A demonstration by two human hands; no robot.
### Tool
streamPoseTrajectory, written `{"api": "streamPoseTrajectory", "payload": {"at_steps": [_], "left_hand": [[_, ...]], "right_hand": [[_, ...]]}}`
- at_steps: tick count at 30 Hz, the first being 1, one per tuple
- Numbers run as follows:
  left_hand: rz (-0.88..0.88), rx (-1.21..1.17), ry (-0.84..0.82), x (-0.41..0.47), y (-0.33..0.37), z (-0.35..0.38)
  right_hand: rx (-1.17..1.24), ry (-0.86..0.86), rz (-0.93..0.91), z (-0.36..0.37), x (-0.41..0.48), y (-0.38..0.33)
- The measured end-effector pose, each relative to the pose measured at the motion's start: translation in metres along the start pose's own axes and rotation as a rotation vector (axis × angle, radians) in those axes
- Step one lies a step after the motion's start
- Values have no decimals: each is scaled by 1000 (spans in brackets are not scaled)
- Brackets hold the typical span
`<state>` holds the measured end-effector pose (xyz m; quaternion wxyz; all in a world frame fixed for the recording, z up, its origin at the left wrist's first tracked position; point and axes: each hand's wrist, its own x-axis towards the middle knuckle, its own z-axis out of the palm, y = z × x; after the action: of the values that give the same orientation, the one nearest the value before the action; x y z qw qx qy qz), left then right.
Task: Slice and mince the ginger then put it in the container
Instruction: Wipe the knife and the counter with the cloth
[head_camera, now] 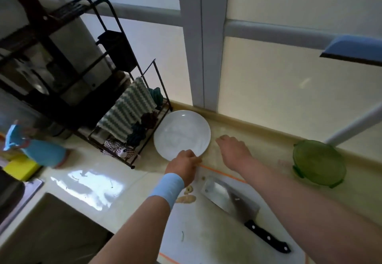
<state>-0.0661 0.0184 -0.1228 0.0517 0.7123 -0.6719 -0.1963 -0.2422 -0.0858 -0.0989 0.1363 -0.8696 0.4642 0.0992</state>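
Ginger (187, 199) in the head view: a few pale slices at the left edge of the cutting board (206, 239), just under the left wrist, plus one crumb nearer the board's far edge. It is sliced but not yet minced, by the look of it.

The cleaver (229, 199) lies flat on the board just right of the slices, with its black handle toward the near edge and nobody holding it. The left hand (184, 165), with a blue wristband (167, 191), has its fingers curled on the near rim of the white plate (182, 127) and seems to grip it. The right hand (233, 150) rests palm down on the counter (93, 181) just beside the plate's right rim, fingers loosely bent, nothing seen in it.

The green container (318, 162) sits by the counter's back edge, right of the board and well apart from the ginger. Whether its lid is on cannot be told.

Handling, as a judgement: the slices are light, thin, stiff and fibrous, and probably damp, so they are likely to cling to blade and fingers. They are best bunched with curled fingertips for mincing, then scooped up on the cleaver's flat side. The cleaver should be taken by its handle.
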Motion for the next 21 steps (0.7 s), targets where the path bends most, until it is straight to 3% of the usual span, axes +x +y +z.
{"api": "streamPoseTrajectory", "payload": {"at_steps": [5,10,15,21], "left_hand": [[177,64,10,6,-15,12],[298,52,-59,-8,-31,27],[379,-124,134,-27,-26,41],[499,-136,164,-64,-33,44]], "right_hand": [[66,32,-19,11,45,9],[117,96,103,24,63,12],[203,52,189,30,46,1],[469,-21,102,35,-26,-51]]}}
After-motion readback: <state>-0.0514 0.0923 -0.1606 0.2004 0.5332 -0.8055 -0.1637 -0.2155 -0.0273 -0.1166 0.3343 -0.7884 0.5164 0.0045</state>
